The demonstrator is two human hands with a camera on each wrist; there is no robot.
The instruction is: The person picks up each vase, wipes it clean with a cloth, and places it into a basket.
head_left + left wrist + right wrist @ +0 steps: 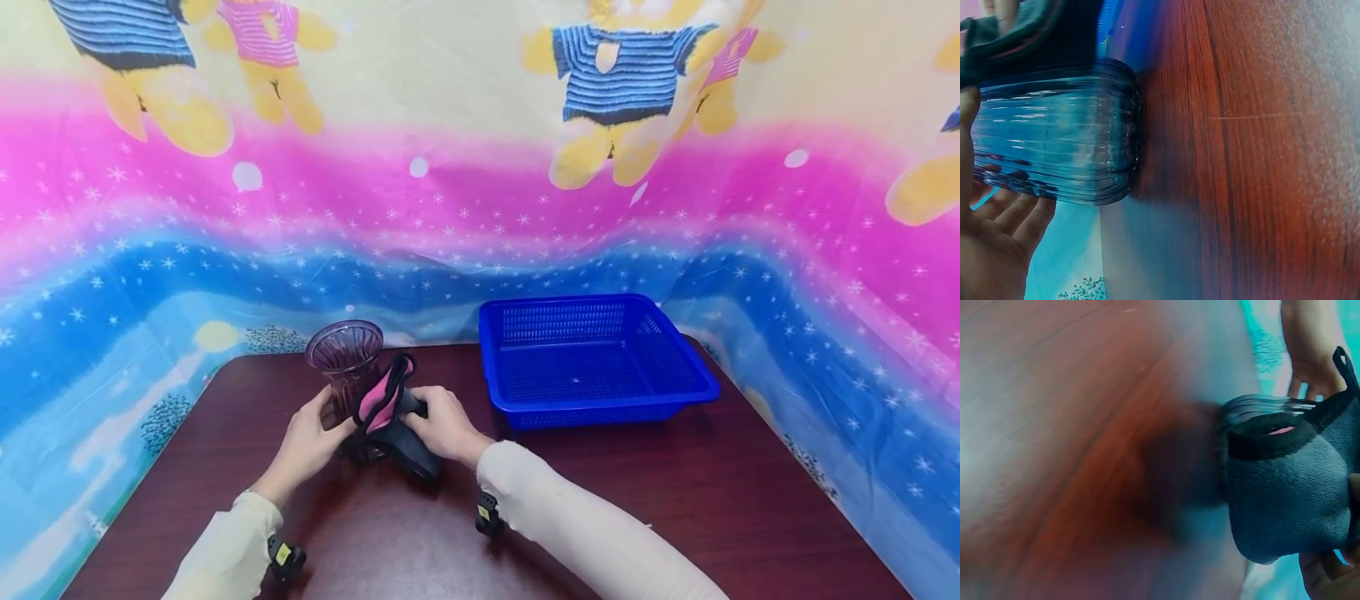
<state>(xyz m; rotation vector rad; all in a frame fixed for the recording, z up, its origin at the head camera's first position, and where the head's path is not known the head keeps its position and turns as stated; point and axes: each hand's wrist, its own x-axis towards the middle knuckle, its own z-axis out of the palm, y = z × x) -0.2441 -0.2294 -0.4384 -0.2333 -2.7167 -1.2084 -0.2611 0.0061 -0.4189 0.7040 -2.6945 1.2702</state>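
Note:
A ribbed, see-through purple glass vase (347, 358) with a flared rim is upright at the left of the table. My left hand (306, 442) holds it from the left side, fingers behind the glass (1054, 140) in the left wrist view. Against its right side lies a black and pink pot-holder mitt (381, 403), which my right hand (447, 423) grips. In the right wrist view the mitt (1285, 494) shows a dark cloth pocket and a hanging loop, and it covers much of the vase. Whether the vase base touches the table I cannot tell.
A blue plastic basket (600, 409) with mesh sides stands at the back right of the dark wood table (637, 500). A printed cloth backdrop (450, 208) with bears surrounds the table on the back and sides.

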